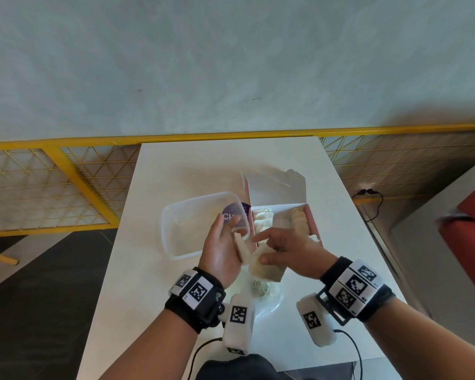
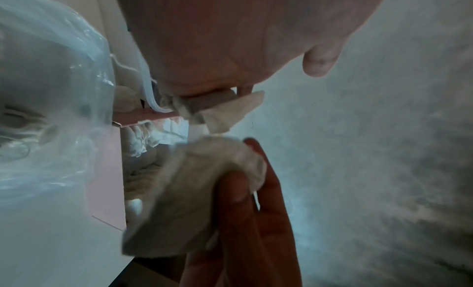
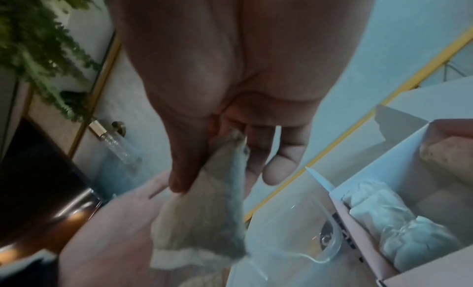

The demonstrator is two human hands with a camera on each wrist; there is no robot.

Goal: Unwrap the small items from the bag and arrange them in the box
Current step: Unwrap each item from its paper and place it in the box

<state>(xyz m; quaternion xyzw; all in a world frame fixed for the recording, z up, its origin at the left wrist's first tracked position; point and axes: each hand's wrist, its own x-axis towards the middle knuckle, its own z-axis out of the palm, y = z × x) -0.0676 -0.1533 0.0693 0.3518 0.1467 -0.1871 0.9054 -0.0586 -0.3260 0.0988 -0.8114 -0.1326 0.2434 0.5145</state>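
While the wrapped item [image 1: 261, 263] sits between my two hands over the near part of the worktop [image 1: 154, 165], the head view lists: left hand [image 1: 222, 255] palm up, fingers nearly straight, cradling one end of the pale paper wrapper; right hand [image 1: 288, 249] pinching the other end between thumb and curled fingers, forefinger pointing out. Box [image 1: 314, 223], pink-walled, lid flap raised behind, just beyond the right hand, with wrapped white pieces along its left side and a row of pale round pieces along its right. Clear plastic container [image 1: 173, 215], touching the box's left wall, lies directly behind my left hand. Bag [image 1: 269, 296], thin clear plastic, lies near me below the wrists with small items inside. Left wrist view: my thumb and finger hold a torn strip of paper, the right hand's fingers [image 2: 238, 190] grip the crumpled bundle below it, bag film to the left, box corner between. Right wrist view: thumb [image 3: 184, 166] pressed on the wrapper against the fingers, left palm beneath, container rim and box contents to the right. Judgement: I should peel by pulling the paper ends apart gently, keeping the palm under the item so it cannot drop, then carry it rightward into the free middle of the box. Obstructions: the container rim crowds the left hand; the box's near wall must be cleared.
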